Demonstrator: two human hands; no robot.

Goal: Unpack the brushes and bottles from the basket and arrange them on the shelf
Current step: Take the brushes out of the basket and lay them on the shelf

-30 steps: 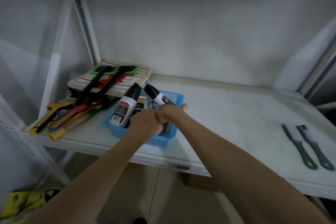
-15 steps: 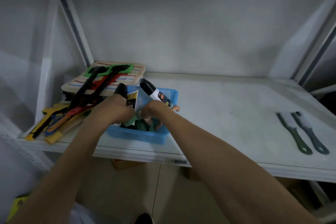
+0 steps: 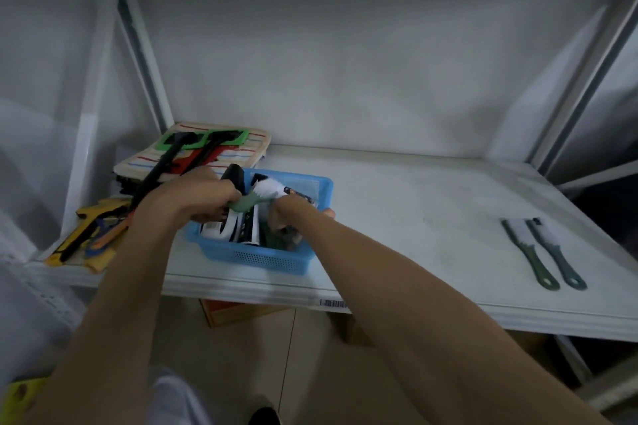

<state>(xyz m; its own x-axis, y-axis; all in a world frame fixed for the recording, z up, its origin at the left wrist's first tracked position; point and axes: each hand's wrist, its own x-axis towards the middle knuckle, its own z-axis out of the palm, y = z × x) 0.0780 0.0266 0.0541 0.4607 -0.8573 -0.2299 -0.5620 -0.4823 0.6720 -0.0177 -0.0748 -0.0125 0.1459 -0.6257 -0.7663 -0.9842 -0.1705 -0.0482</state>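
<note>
- Head view: blue basket on shelf, bottles lying inside.
- Left hand closed around a green brush.
- Right hand reaches inside; grip unclear.

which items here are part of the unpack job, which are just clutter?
Job:
blue basket
bottles inside it
green brush being lifted out
two brushes already on the shelf

Lying about:
striped cloth
long-handled tools
yellow tools
</note>
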